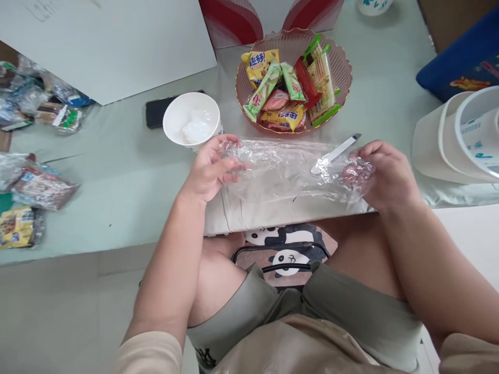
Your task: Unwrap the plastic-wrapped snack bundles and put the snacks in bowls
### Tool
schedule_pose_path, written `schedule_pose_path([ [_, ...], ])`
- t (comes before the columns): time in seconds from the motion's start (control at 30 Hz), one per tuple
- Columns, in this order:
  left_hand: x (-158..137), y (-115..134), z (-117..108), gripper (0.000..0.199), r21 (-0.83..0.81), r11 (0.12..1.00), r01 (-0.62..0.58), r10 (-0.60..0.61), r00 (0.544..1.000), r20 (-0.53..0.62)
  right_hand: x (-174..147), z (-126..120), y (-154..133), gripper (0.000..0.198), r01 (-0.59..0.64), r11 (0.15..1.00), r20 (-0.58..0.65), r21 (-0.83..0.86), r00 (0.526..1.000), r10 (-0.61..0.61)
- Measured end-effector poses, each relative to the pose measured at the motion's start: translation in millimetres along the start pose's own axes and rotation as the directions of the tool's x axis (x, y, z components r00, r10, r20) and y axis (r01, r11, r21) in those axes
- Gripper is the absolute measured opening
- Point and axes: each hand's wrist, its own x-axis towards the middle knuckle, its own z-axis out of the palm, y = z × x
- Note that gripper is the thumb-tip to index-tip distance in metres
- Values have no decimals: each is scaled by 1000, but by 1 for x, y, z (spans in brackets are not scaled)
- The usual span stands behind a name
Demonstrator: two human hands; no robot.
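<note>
A clear plastic bag (276, 166) is stretched sideways above the front of the table. My left hand (212, 169) pinches its left end, close beside a white paper cup (191, 122) that has crumpled clear plastic inside. The bag's right end is gripped by my right hand (390, 174), with the fingers partly covered by film. A small cutter with a white handle (337, 151) and a dark-tipped blade lies by the bag, its lower end seen through the film. Just beyond the bag stands a pink ribbed bowl (345, 65) of wrapped snacks (288, 93).
A phone (156, 111) lies behind the cup. Several bagged snacks (44, 187) are at the left, near a large white box (128, 47). White nested bins (436, 135) and a blue box (460, 62) stand at the right. The table's front edge (117, 246) runs above my legs.
</note>
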Motion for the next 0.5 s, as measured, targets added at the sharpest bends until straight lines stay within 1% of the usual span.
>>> schedule_pose_path([
  [0.03,-2,0,1,53,45,999,-11,11,1000,-7,-1,2,1,35,0,1000,-29,-20,1000,-1],
  [0.1,-4,-1,1,56,107,994,-23,25,999,-24,-1,5,3,40,17,998,-75,-59,997,-22],
  [0.23,-4,1,2,56,116,993,-19,24,999,-40,2,1,11,43,119,985,-127,-124,983,-134],
  [0.3,-4,1,2,57,113,994,-11,15,999,-37,1,-2,12,44,159,958,-175,-238,963,-203],
  [0.33,-4,1,1,58,109,994,-7,10,999,-33,-2,-3,12,45,176,930,-219,-323,942,-254],
  [0.37,-4,2,1,59,101,995,-5,7,1000,-24,-5,-4,10,44,201,892,-266,-405,907,-326],
  [0.43,-5,2,0,61,79,997,1,-3,1000,19,-12,-3,4,38,295,819,-319,-492,815,-485],
  [0.47,-7,3,-1,61,67,998,5,-8,999,50,-15,0,0,33,360,799,-300,-481,789,-536],
  [0.5,-8,4,-1,60,58,998,14,-19,996,88,-19,4,-5,27,421,797,-239,-433,799,-551],
])
